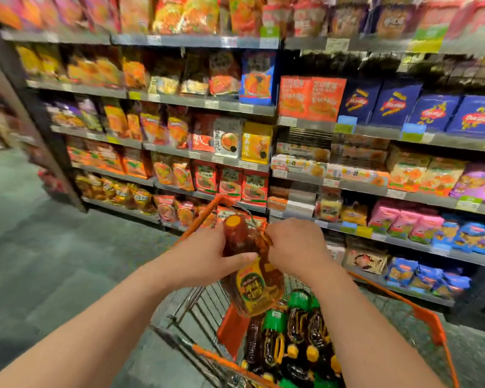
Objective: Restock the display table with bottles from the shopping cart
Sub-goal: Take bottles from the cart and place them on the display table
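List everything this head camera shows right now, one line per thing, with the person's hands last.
Amber oil bottle with yellow cap and yellow-green label: one, held up above the cart.
Orange-framed wire shopping cart: one, bottom centre, in front of the shelves.
Dark bottles with green or yellow caps: many, count unclear, lying packed in the cart.
Grey metal shelving: several tiers, across the background.
Noodle and snack packets: many, mostly orange, red and yellow, on the left shelves.
Dark blue pasta bags: at least four, upper right shelf.
Grey-green floor: left side.
Left hand: grips the amber bottle's upper body.
Right hand: grips the same bottle from the other side.
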A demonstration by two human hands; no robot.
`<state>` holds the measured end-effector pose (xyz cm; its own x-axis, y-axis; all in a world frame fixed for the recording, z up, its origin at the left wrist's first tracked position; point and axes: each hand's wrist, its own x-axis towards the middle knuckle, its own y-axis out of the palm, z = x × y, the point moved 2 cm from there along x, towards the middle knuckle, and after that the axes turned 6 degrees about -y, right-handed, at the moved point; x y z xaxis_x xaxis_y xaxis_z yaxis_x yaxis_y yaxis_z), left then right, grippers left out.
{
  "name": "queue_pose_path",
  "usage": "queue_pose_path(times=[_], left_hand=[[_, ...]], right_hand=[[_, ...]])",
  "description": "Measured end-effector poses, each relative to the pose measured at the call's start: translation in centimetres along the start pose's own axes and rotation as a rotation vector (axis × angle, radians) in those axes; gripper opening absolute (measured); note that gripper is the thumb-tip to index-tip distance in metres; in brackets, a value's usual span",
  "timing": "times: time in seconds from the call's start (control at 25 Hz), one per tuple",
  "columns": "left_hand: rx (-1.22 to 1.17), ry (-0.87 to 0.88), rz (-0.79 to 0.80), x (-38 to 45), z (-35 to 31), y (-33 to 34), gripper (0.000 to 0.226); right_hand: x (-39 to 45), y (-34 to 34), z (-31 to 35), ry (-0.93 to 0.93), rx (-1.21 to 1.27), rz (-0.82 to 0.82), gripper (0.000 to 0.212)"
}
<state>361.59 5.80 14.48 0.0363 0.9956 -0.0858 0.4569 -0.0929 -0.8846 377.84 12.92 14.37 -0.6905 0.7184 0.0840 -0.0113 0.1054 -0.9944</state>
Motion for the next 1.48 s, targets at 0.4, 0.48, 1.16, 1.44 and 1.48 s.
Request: queue_pose_path(times=[0.4, 0.48, 1.16, 1.44, 1.48], left_hand=[[0.276, -0.521, -0.314, -8.3, 0.9, -4.9, 0.065], [0.26, -0.624, -0.326, -10.3, 1.3, -5.0, 0.064], [0.275, -1.606, -0.439, -41.0, -2.0, 1.2, 0.073], [0.23, -1.936, -0.518, -56.3, -7.4, 5.0, 0.073], [0.218, -1.979, -0.534, -58.4, -8.1, 5.7, 0.074]], right_hand=[[5.2, -3.1, 8.5, -0.6, 0.012, -0.083, 0.004], [5.6, -3.2, 10.3, -0.704, 0.024, -0.104, 0.007], [-9.6, -3.9, 38.2, -1.636, 0.14, -0.124, 0.018], [-23.5, -5.7, 50.0, -1.999, 0.213, -0.214, 0.016], [-25.6, -6.0, 51.6, -2.041, 0.221, -0.237, 0.015]])
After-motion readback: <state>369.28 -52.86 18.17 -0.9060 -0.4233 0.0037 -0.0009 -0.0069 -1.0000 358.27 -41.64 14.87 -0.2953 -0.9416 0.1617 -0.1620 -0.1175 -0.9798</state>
